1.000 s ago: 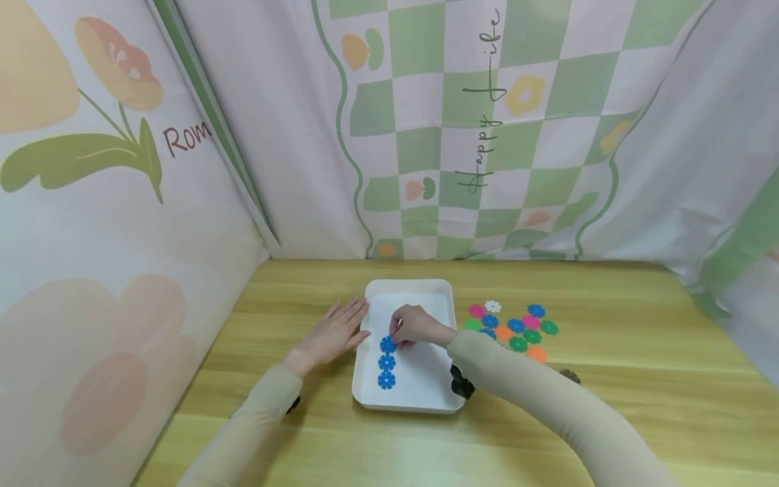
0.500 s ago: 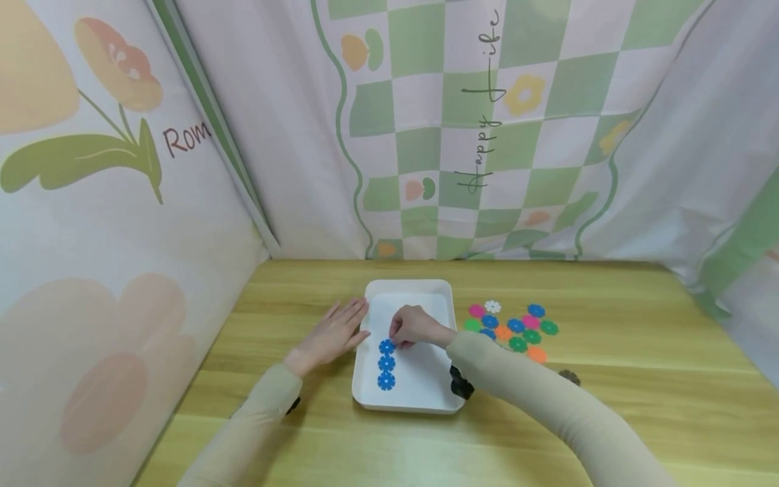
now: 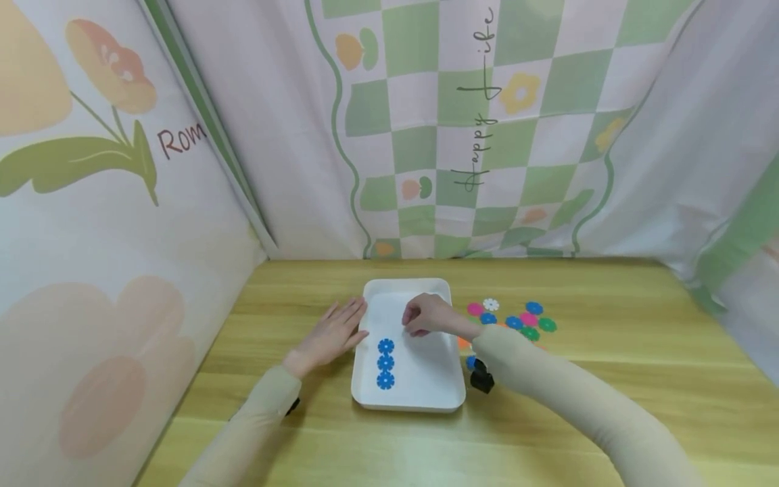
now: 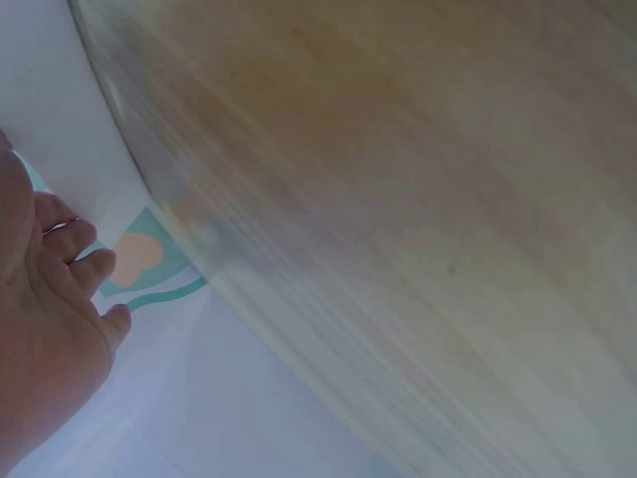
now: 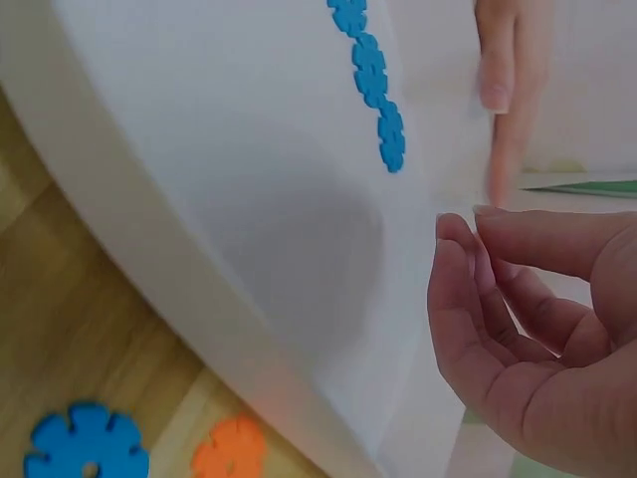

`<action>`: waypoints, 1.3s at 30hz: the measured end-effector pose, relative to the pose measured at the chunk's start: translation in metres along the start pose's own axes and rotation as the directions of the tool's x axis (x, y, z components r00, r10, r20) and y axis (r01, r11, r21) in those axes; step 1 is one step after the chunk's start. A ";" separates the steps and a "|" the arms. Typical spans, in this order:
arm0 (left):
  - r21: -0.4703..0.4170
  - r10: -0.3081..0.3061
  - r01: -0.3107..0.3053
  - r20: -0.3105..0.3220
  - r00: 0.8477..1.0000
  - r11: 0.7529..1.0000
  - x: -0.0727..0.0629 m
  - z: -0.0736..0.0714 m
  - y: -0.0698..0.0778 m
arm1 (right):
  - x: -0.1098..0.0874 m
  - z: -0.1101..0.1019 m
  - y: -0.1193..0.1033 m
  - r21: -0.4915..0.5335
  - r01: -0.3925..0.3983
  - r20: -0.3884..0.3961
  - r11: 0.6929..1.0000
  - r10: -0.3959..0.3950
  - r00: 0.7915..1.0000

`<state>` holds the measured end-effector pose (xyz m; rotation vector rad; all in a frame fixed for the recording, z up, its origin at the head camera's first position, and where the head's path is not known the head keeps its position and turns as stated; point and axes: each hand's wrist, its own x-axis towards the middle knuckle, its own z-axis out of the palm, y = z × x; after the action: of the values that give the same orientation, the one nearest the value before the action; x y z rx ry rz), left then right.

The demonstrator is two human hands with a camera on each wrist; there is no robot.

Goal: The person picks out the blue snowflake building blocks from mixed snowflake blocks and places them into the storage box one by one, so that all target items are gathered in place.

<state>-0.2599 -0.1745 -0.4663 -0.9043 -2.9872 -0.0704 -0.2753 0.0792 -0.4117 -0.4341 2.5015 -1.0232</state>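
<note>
Three blue snowflake discs (image 3: pixel 386 363) form a straight line along the left side of the white tray (image 3: pixel 426 385). Their notched edges meet in the right wrist view. My right hand (image 3: pixel 431 314) hovers over the tray, to the right of and beyond the line. Its fingers are loosely curled, thumb tip near the index fingertip, and nothing shows between them in the right wrist view. My left hand (image 3: pixel 331 335) lies with extended fingers against the tray's left rim. In the left wrist view the left hand (image 4: pixel 60 309) appears only in part, at the edge.
Loose snowflake discs in several colours lie on the wooden table (image 3: pixel 292 439) right of the tray, among them a white disc (image 3: pixel 491 304), a pink disc (image 3: pixel 475 309) and a green disc (image 3: pixel 548 325). My right forearm covers part of them. A patterned curtain (image 3: pixel 420 149) hangs behind the table.
My right hand has let go of the far blue snowflake disc and moved up and right, away from the line. That disc has settled level with the others. The left hand stays put.
</note>
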 end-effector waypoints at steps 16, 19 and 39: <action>0.005 0.007 -0.007 -0.003 1.000 1.000 0.000 0.003 0.000 | -0.058 -0.056 0.045 0.085 0.102 -0.014 0.991 -0.101 0.995; -0.006 0.016 -0.016 -0.014 1.000 1.000 0.000 0.001 0.000 | -0.070 -0.059 0.057 0.071 0.137 -0.006 0.988 -0.137 0.991; -0.036 0.000 0.001 0.023 1.000 0.999 -0.002 -0.003 0.000 | -0.141 -0.058 0.114 -0.022 0.056 -0.031 0.998 -0.057 0.998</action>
<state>-0.2583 -0.1752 -0.4634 -0.9137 -3.0164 -0.1145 -0.1946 0.2517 -0.4213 -0.5019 2.5434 -1.0331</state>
